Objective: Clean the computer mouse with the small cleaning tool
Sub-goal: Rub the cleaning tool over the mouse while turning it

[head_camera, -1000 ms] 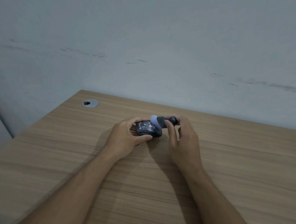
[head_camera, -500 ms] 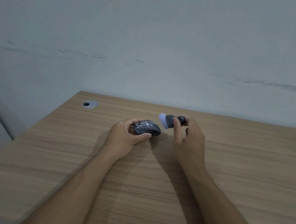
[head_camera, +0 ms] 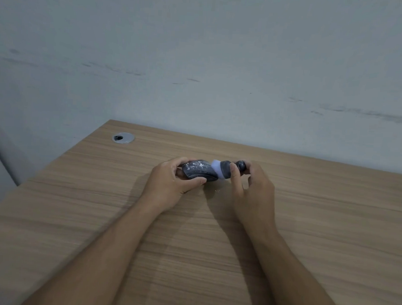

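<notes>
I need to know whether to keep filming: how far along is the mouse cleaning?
Setup is done: the left hand grips the mouse and the right hand holds the cleaning tool, its pale tip at the mouse's right end. White specks cover most of the mouse's top, so most brushing remains. A few specks lie on the desk.

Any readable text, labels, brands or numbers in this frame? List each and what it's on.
None readable.
Computer mouse in the left hand: only white specks on top, no legible logo.
Small cleaning tool in the right hand: no marking visible.
Desk, its cable grommet and the wall: no text, only scuff marks.
</notes>
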`<action>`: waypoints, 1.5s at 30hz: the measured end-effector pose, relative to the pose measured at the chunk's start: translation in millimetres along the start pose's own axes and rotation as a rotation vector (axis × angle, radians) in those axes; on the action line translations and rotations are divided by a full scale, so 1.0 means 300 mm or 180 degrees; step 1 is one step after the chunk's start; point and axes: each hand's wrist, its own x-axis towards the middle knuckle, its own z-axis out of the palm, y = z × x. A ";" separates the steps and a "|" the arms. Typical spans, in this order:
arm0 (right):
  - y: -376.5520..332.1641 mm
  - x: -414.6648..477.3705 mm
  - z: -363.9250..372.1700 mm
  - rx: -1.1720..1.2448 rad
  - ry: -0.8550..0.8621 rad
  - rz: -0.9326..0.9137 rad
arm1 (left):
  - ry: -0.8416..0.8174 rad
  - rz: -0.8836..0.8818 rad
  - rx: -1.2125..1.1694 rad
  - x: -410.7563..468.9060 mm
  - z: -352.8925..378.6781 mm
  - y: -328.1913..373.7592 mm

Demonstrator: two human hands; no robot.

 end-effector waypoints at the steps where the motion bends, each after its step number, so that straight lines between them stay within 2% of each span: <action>1: 0.012 0.008 0.003 0.0008 0.0052 0.0132 | 0.0012 -0.0003 0.0006 -0.003 0.001 0.001; 3: 0.023 0.023 -0.007 0.0140 0.0198 0.0280 | 0.0019 -0.0004 0.0012 -0.005 0.003 0.006; 5: 0.013 0.024 -0.016 0.0199 0.0223 0.0176 | 0.0035 0.0009 0.0027 -0.002 0.003 0.004; 8: 0.012 0.003 -0.001 0.0052 -0.0058 -0.0015 | 0.0025 0.0004 0.0002 0.003 0.001 0.002; 12: 0.024 0.024 0.002 0.0070 0.0054 0.0239 | -0.0031 -0.0050 -0.0082 -0.002 0.004 0.005; 14: 0.007 0.026 -0.011 0.0160 0.0161 0.0116 | -0.0053 -0.0045 -0.0122 -0.001 0.007 0.003; 18: 0.009 0.002 0.013 -0.0061 -0.0126 -0.0126 | -0.0071 -0.0034 -0.0117 0.001 0.004 0.000; 21: 0.020 0.022 0.003 0.0036 0.0091 0.0024 | -0.0090 -0.0038 -0.0196 -0.006 0.007 0.002; 23: 0.004 0.028 -0.015 0.0123 0.0230 -0.0088 | -0.0102 -0.0024 -0.0200 -0.005 0.007 0.005; 27: 0.015 0.004 0.011 -0.0089 -0.0056 -0.0396 | -0.0128 -0.0013 -0.0247 -0.005 0.004 0.009; 32: 0.006 0.030 -0.017 0.0078 0.0374 -0.0254 | -0.0199 -0.0047 -0.0272 -0.011 0.002 0.022; 37: 0.011 0.009 0.007 -0.0058 -0.0088 -0.0597 | -0.0272 -0.0037 -0.0373 -0.015 -0.003 0.032; 41: 0.006 0.026 -0.008 0.0097 0.0209 -0.0391 | -0.0342 -0.0100 -0.0554 -0.022 -0.005 0.040; 45: -0.003 0.012 0.014 -0.0017 -0.0079 -0.0659 | -0.0318 -0.0095 -0.0575 -0.018 -0.011 0.041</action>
